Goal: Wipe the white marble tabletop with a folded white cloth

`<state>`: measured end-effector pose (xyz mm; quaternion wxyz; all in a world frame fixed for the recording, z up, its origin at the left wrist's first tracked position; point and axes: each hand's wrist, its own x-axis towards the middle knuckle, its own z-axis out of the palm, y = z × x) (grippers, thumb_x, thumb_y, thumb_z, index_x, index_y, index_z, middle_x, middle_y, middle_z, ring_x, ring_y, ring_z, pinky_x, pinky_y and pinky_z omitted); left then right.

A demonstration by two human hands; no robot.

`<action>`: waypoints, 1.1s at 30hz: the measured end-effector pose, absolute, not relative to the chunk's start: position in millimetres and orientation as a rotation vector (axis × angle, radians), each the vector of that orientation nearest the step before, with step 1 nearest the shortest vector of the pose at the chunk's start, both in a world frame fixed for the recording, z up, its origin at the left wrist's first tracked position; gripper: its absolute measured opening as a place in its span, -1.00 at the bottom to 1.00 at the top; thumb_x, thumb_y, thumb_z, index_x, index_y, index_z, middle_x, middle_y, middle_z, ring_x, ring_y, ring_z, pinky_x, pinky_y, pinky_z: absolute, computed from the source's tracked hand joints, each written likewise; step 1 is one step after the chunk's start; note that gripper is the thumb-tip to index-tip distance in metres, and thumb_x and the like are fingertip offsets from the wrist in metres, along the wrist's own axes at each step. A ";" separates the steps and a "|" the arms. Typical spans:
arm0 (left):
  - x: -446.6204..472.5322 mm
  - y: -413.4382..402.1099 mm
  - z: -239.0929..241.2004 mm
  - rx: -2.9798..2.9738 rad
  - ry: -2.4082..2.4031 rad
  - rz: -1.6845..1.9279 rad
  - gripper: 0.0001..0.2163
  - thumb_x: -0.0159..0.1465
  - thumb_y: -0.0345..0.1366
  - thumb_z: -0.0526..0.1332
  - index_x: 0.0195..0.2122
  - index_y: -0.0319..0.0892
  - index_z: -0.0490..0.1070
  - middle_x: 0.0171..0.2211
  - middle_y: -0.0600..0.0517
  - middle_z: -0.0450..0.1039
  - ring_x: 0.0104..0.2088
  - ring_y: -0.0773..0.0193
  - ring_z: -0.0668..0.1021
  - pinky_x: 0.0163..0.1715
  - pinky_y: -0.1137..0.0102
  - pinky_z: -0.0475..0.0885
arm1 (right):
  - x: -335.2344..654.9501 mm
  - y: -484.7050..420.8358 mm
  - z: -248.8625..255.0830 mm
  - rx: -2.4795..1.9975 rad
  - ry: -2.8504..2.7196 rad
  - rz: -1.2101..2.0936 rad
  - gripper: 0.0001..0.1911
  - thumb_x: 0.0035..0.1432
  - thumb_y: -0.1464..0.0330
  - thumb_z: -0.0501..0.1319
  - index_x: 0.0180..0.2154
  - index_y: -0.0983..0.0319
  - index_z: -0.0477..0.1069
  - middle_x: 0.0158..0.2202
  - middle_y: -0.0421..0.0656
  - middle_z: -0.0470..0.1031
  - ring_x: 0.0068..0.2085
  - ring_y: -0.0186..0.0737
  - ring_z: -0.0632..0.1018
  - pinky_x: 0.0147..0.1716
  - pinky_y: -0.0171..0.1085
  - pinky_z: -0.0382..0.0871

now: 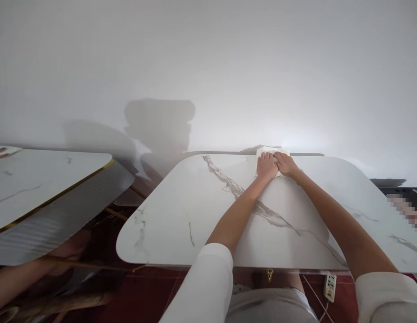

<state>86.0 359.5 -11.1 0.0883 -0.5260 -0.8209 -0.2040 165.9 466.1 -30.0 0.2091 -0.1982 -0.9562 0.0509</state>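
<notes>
Both my arms reach across a white marble-patterned table (181, 211) to its far edge by the wall. My left hand (266, 166) and my right hand (286, 164) lie side by side, pressed down on a white cloth (264, 151) at that far edge. The fingers of both hands curl over the cloth. Most of the cloth is hidden under my hands; only its white top edge shows.
A second white marble-patterned table (43, 184) with a gold rim stands to the left, across a gap. A white wall (208, 67) rises right behind the tables. A white power strip (330, 287) lies on the red floor (151, 296) under the table's near edge.
</notes>
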 end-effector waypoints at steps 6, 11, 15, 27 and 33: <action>99.6 334.8 -12.9 -1.639 -2.362 -0.606 -0.66 0.31 -0.39 -0.05 0.08 -0.25 0.29 0.13 -0.12 0.32 0.21 0.03 0.24 0.15 0.20 0.20 | 188.2 432.6 -24.7 -0.650 -2.689 0.087 -0.52 0.25 0.37 -0.11 0.17 0.26 0.24 0.23 0.00 0.29 0.17 0.03 0.33 0.08 -0.01 0.26; 109.4 310.5 -15.7 -1.711 -2.299 -0.623 -0.70 0.30 -0.43 -0.03 0.02 -0.27 0.31 0.07 -0.16 0.35 0.15 0.04 0.29 0.11 0.19 0.23 | 203.5 406.4 -26.8 -0.647 -2.670 0.076 -0.51 0.24 0.39 -0.11 0.17 0.31 0.23 0.23 0.06 0.27 0.18 0.08 0.31 0.09 0.03 0.22; 116.1 289.5 -16.8 -1.722 -2.287 -0.623 -0.74 0.30 -0.41 -0.02 -0.03 -0.26 0.31 0.05 -0.17 0.35 0.13 0.02 0.30 0.11 0.18 0.22 | 212.1 383.5 -27.4 -0.643 -2.661 0.052 -0.53 0.24 0.39 -0.10 0.15 0.28 0.25 0.21 0.05 0.29 0.15 0.08 0.33 0.07 0.02 0.23; 154.8 208.8 -19.4 -1.732 -2.258 -0.596 -0.70 0.28 -0.42 -0.04 0.02 -0.22 0.28 0.08 -0.16 0.34 0.16 0.03 0.30 0.11 0.14 0.27 | 256.0 295.7 -17.1 -0.608 -2.704 0.102 -0.53 0.25 0.41 -0.09 0.16 0.30 0.24 0.22 0.05 0.28 0.19 0.01 0.30 0.12 -0.04 0.20; 179.7 173.0 -19.3 -1.631 -2.358 -0.625 -0.61 0.28 -0.40 -0.02 0.14 -0.24 0.23 0.21 -0.19 0.25 0.26 -0.03 0.23 0.19 0.06 0.22 | 274.5 262.6 -16.9 -0.567 -2.736 0.073 -0.53 0.27 0.40 -0.11 0.18 0.31 0.23 0.24 0.04 0.27 0.21 -0.01 0.29 0.13 -0.06 0.20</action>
